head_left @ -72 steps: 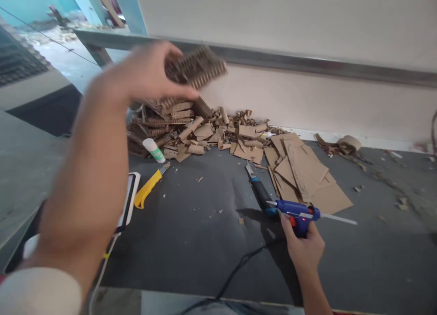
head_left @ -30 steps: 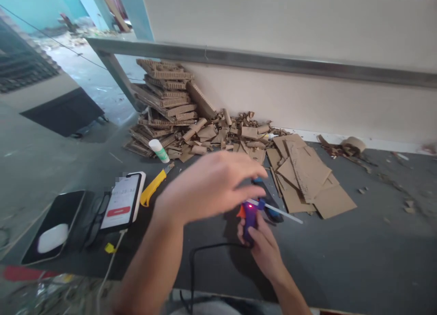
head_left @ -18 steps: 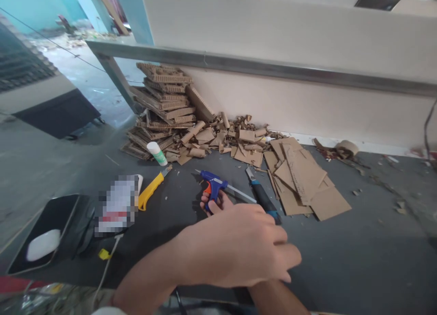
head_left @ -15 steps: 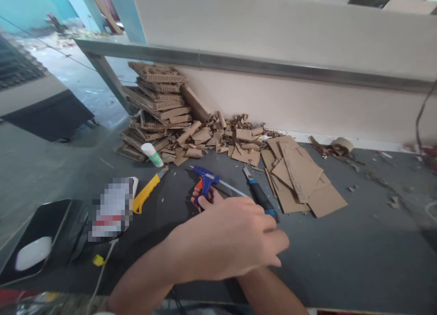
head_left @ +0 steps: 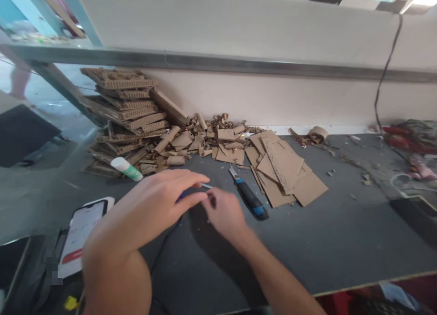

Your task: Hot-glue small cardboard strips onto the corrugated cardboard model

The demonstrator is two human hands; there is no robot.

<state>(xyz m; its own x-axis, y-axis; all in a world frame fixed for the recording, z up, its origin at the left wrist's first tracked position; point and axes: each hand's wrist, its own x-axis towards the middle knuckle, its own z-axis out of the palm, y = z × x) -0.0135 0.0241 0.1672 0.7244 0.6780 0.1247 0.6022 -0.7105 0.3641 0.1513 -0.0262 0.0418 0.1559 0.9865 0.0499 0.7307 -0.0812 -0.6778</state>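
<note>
My left hand [head_left: 167, 196] is curled around the blue glue gun [head_left: 182, 195], of which only a small blue part shows between thumb and fingers. A pale glue stick [head_left: 206, 186] sticks out to the right of these fingers. At its right end, my right hand [head_left: 223, 210] has its fingertips pinched together on the stick. A dark cord [head_left: 164, 246] runs down from under my left hand. The blue and black cutter [head_left: 251, 196] lies just right of my right hand, blade towards the wall.
Stacked corrugated cardboard [head_left: 129, 105] stands at the back left, beside cardboard scraps [head_left: 205, 137]. Flat cardboard pieces [head_left: 287, 169] lie right of the cutter. A white-green glue tube [head_left: 127, 168] and a phone [head_left: 82, 228] are on the left. A tape roll [head_left: 318, 134] sits near the wall.
The view has shifted right. My hands were crossed, with my right hand on the glue gun; now they are uncrossed, my left hand is around the gun and my right hand is at the stick.
</note>
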